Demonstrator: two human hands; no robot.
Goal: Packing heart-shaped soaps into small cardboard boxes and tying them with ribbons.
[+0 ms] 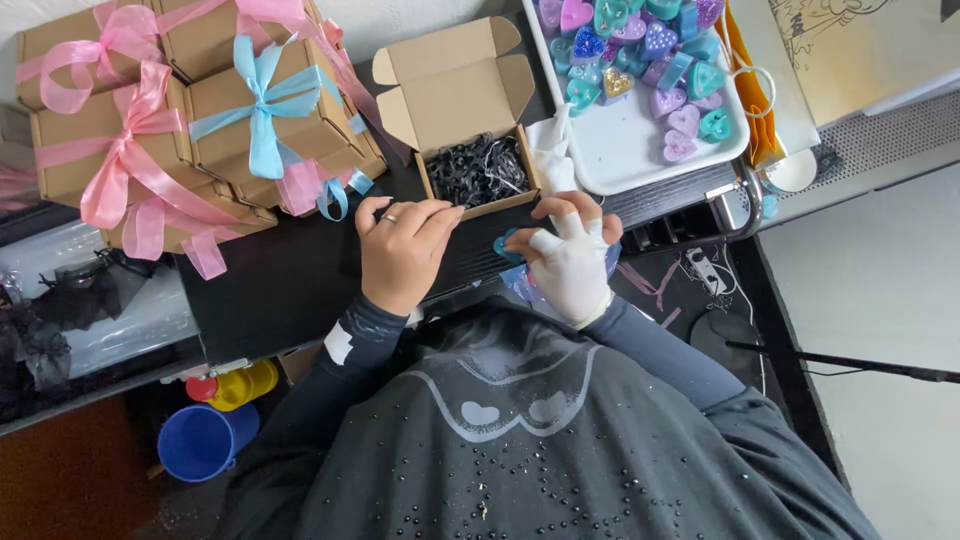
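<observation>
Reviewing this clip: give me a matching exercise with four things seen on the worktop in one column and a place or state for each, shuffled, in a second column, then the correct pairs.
Things:
1. open cardboard box
2. white tray
3. closed boxes
4. right hand

Place or state:
A. tied with pink and blue ribbon, stacked at the far left
B. wears a white glove, fingers on a small teal piece
C. holds black shredded filler
D. carries heart-shaped pieces in purple, teal and pink

Pairs: 1-C, 2-D, 3-A, 4-B
</observation>
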